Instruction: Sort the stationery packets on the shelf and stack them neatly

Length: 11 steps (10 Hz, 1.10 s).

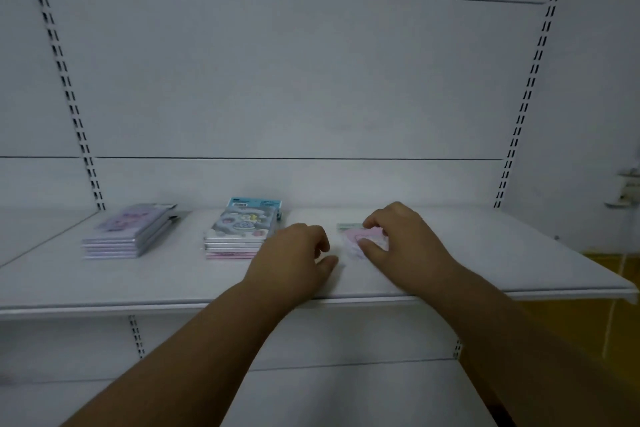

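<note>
On the white shelf (pixel 104 284) lie two stacks of stationery packets: a purple stack (pixel 130 232) at the left and a stack topped by a grey and blue packet (pixel 240 230) in the middle. To the right lies a single pink packet (pixel 356 240), flat on the shelf. My right hand (pixel 401 243) curls over its right side, thumb and fingers on the packet's edges. My left hand (pixel 294 260) rests on the shelf just left of that packet, fingers bent, holding nothing.
Slotted upright rails (pixel 65 80) (pixel 530 87) run up the white back panel. A lower shelf (pixel 346 392) sits below. A small white fitting (pixel 625 192) hangs on the wall at the right, above a yellow floor (pixel 606 288).
</note>
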Each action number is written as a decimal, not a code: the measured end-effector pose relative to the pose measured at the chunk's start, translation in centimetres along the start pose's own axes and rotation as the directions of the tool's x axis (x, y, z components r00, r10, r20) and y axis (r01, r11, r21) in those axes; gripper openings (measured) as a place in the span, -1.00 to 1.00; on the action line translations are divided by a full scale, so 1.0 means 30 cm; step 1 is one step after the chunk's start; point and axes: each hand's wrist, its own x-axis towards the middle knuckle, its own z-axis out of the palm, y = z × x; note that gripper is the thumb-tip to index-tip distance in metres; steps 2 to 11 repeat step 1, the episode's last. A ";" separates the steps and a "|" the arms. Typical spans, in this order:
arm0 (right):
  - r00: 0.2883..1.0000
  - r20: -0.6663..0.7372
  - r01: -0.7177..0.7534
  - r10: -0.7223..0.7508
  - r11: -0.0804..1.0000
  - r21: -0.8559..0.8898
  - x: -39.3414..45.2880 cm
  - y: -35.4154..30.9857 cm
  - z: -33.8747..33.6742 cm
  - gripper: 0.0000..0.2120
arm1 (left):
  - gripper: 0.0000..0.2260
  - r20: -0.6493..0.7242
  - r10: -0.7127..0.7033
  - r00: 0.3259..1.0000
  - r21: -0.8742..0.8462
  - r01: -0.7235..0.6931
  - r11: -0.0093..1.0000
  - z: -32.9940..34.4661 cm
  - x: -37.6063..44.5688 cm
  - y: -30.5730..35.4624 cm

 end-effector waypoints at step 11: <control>0.997 -0.072 -0.004 0.004 1.000 0.008 -0.005 -0.146 0.035 -0.68 | -0.82 -0.095 0.005 0.995 -0.011 -0.006 1.000 -0.064 -0.074 -0.085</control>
